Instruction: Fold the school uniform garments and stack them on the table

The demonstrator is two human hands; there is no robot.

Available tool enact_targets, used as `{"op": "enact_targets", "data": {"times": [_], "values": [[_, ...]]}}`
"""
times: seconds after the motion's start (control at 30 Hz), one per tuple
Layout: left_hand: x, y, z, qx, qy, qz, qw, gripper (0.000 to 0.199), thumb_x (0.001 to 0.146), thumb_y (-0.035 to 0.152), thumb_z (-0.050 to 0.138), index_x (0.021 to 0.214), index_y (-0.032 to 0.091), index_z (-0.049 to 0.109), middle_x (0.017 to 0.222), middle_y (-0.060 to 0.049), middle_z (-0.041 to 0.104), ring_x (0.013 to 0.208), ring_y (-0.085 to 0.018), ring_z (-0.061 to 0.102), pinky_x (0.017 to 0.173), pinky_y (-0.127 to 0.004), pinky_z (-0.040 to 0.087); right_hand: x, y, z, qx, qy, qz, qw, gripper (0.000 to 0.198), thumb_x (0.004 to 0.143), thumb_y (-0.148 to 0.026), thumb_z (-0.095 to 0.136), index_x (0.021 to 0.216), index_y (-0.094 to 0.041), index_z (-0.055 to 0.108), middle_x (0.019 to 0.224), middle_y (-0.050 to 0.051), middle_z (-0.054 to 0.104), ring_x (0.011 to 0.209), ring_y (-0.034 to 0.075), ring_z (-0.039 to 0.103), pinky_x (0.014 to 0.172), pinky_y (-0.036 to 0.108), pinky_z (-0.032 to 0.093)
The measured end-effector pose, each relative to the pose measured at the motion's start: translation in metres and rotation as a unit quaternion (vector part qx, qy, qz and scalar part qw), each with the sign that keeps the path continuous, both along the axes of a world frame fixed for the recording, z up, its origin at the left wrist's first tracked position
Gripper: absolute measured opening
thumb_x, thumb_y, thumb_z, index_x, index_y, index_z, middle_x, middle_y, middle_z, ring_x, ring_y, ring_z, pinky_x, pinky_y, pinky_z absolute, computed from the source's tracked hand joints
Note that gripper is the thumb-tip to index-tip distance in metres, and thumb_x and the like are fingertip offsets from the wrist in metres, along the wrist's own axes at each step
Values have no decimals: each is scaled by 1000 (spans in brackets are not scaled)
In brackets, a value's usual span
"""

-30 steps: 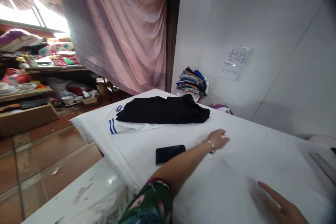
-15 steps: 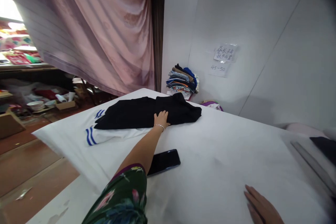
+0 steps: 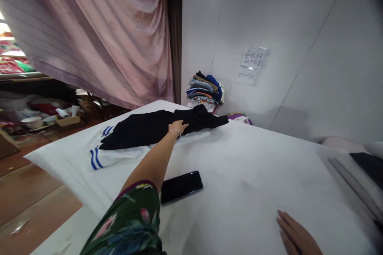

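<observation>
Your left hand (image 3: pixel 178 125) grasps near edge of black garment (image 3: pixel 140 126); bracelet (image 3: pixel 176 130) on wrist. Black garment lies on far left part of white table (image 3: pixel 239 155), over white garment (image 3: pixel 119 156) with blue stripes. Phone (image 3: pixel 182 187) on table, just beside your left forearm. Your right hand (image 3: pixel 299 234) released, fingers extended, low right; can't tell if touching table. Clothes stack (image 3: pixel 205 89) past far edge.

Black garment (image 3: pixel 137 129), blue-striped white cloth (image 3: pixel 127 154)
</observation>
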State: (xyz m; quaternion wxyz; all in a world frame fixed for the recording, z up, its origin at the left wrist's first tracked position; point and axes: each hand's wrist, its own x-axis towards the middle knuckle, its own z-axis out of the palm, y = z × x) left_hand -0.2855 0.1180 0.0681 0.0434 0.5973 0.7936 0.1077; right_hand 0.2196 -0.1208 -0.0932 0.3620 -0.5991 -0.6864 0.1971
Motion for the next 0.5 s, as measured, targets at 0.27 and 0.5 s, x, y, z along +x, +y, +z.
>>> {"op": "enact_targets", "data": {"times": [0.27, 0.5], "values": [[14, -6, 3, 24, -1, 5, 1000, 33, 90, 41, 45, 103, 21, 67, 114, -9, 68, 108, -25, 61, 86, -31, 42, -3, -1, 2, -2, 12, -8, 1000, 44, 59, -55, 64, 101, -68, 59, 121, -5, 64, 119, 36, 53, 107, 46, 34], [18, 9, 65, 120, 7, 29, 992, 42, 93, 44, 36, 110, 18, 65, 114, -13, 67, 107, -27, 60, 83, -33, 45, -5, 1, 5, -1, 39, -16, 999, 42, 55, -55, 67, 95, -66, 62, 117, -5, 66, 115, 38, 55, 105, 48, 37]]}}
